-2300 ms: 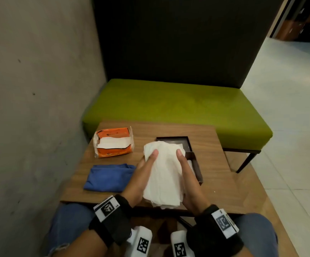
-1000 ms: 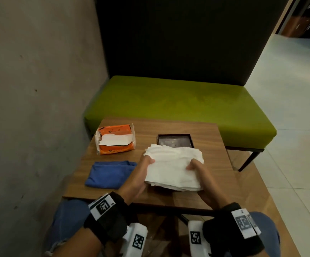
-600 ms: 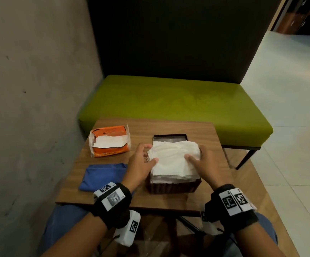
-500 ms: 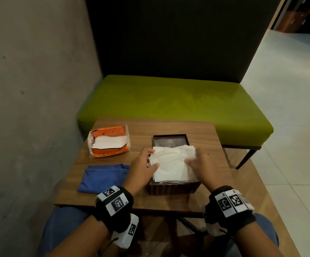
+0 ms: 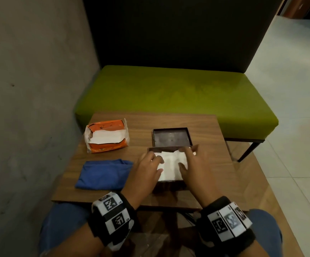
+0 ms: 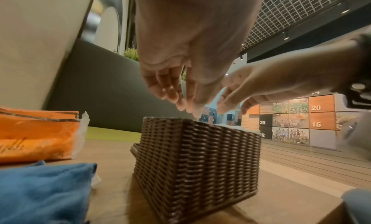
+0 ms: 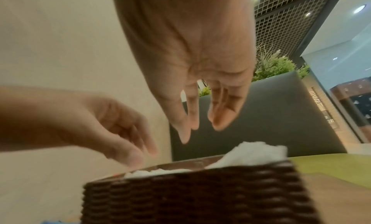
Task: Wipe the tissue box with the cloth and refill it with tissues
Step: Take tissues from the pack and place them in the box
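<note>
A dark brown woven tissue box (image 5: 169,187) stands near the table's front edge with a stack of white tissues (image 5: 171,164) inside. One corner of the tissues (image 7: 255,154) sticks up above the rim. My left hand (image 5: 150,167) is over the box's left side and my right hand (image 5: 189,162) over its right side. Both point their fingers down at the tissues and grip nothing. The wrist views show the fingertips (image 6: 180,100) (image 7: 192,125) at or just above the stack. The blue cloth (image 5: 104,174) lies folded left of the box.
The box's flat dark lid (image 5: 171,137) lies on the table (image 5: 206,127) just behind the box. An opened orange tissue pack (image 5: 107,135) sits at the back left. A green bench (image 5: 169,89) stands beyond the table, a concrete wall on the left.
Both hands turned the tissue stack sideways and lowered it into the box. They have since let go and now stay over it with the stack sunk lower.
</note>
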Tool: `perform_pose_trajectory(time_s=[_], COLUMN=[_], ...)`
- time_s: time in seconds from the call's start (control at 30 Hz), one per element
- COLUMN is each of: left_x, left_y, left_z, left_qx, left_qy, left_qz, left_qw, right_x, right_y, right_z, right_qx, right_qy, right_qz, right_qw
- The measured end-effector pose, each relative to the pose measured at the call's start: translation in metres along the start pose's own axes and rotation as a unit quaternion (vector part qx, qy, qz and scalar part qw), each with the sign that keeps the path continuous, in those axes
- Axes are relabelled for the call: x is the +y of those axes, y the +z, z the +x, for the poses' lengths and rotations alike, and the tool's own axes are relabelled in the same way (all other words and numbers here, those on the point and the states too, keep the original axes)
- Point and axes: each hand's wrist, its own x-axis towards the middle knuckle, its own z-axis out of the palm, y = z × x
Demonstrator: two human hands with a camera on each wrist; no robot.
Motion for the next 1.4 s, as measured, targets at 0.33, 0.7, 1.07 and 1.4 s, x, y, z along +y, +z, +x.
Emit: perform_pose_trajectory(time_s=[0.33,0.7,1.07,1.4], left_x=[-0.004,-0.136,-0.189,-0.186], left_y=[0.017,-0.048,-0.028,-0.046], left_z=[0.028,0.066,0.086,0.092], left_qx=[-0.156,0.094,-0.233,-0.039], left_qy=[-0.033,-0.178,-0.152,-0.128], left_qz=[0.170,-0.044,0.239,0.210], left_qw=[0.972,0.978,0.930,0.968], right_x=[-0.023,-0.016,-0.011,-0.012], right_y=[0.017,0.032,0.036,0.036], right_z=[0.019,0.025,0.027,0.026], right_qx=[-0.247,-0.232,-0.227,-0.219], right_qy=[0.076,0.108,0.124,0.116], right_qz=[-0.139,-0.126,-0.103,-0.099], right_qw=[0.956,0.958,0.961,0.964])
